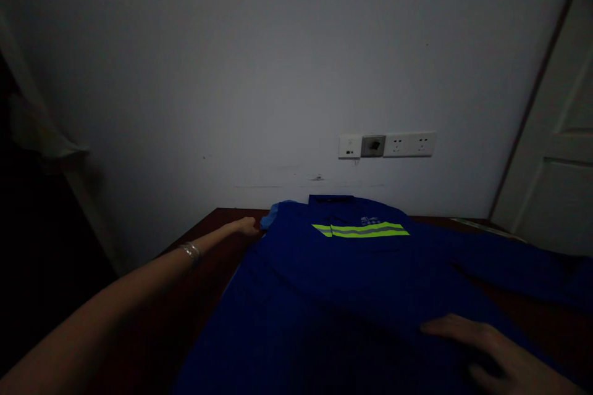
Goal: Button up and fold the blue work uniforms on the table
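Soft blue jacket (352, 284) spread out on the table (215, 220), collar (319, 200) toward the wall (278, 74).

Likely light and limp, quick to crease, not fragile; perhaps a little stiffer at the collar and along the yellow-green reflective strip (370, 231). Probably not very slippery. Best taken at the shoulders or collar, with both sides lifted evenly; from one edge alone, likely to drag and wrinkle. Beside the light-blue cloth (271, 216) at one shoulder, the left hand (245, 226) at full reach, with no way to tell whether closed on fabric or just next to it. Over the lower front, the right hand (491, 345), grip wide and loose, fingers extended, apparently around nothing; contact with the jacket too dim to judge.
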